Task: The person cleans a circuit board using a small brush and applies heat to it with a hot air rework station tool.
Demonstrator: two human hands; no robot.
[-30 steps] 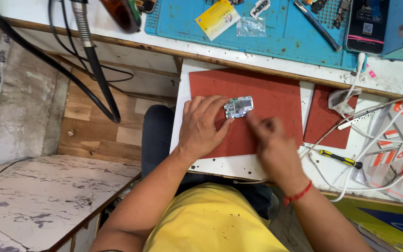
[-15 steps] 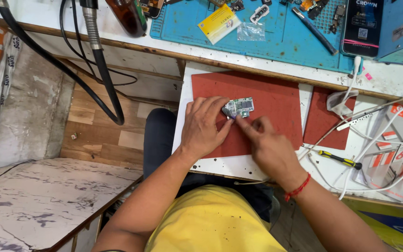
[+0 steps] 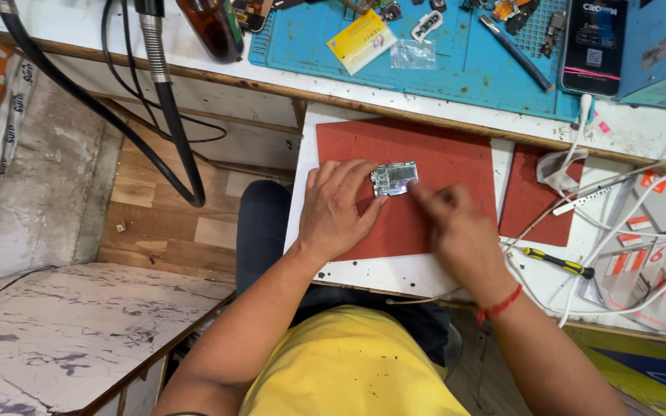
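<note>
Pinning a small circuit board (image 3: 394, 178) on the red mat (image 3: 456, 158), the left hand (image 3: 338, 206) lies flat, fingers together at its 9 o'clock edge. Right hand (image 3: 456, 231), blurred, fingertip touching from 4 o'clock; grip unclear. Likely probing step; steadiness needed.

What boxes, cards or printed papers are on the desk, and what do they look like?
Yellow rectangular card: top centre, tilted on the blue work mat.
Black upright box with a blue picture: top right.
Grey printed sheet with red and white patches: right side, under white cables.
Clear plastic bag: beside the card.
</note>
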